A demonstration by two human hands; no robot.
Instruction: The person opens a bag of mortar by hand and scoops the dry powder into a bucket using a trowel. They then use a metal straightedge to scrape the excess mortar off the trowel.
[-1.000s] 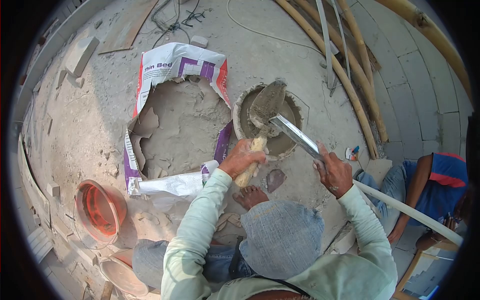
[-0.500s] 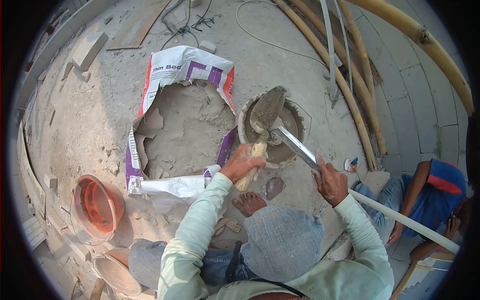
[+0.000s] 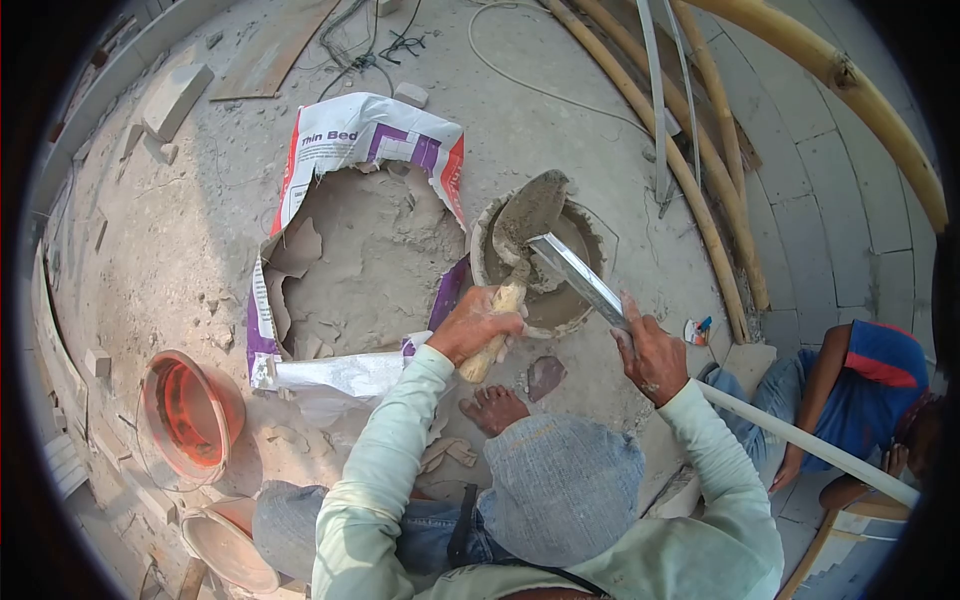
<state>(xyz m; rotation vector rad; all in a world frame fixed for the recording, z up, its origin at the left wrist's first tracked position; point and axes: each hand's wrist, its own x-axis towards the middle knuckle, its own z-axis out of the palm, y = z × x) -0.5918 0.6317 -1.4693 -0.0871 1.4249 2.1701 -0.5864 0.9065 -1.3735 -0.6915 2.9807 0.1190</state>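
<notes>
My left hand (image 3: 478, 328) is wrapped round the wooden handle of a trowel (image 3: 532, 210). The trowel's mortar-coated blade lies over the bucket (image 3: 480, 270), pointing to its far rim. In my right hand (image 3: 652, 352) is a flat metal bar (image 3: 580, 272), its end reaching over the bucket beside the base of the blade. Wet grey mortar (image 3: 560, 305) lies inside the bucket. Left of it, a torn-open "Thin Bed" bag (image 3: 375, 118) holds grey powder (image 3: 370, 260).
An orange bucket (image 3: 222, 400) and another bucket (image 3: 235, 555) stand at left. Bamboo poles (image 3: 650, 110) lie at upper right. A pale pole (image 3: 800, 435) extends beyond my right wrist, near a person in blue (image 3: 880, 390). A block (image 3: 178, 100) lies upper left.
The metal bar's end has lifted slightly up and left, showing more of its tip beside the trowel. My right hand has moved slightly left and up; the trowel keeps its place over the bucket.
</notes>
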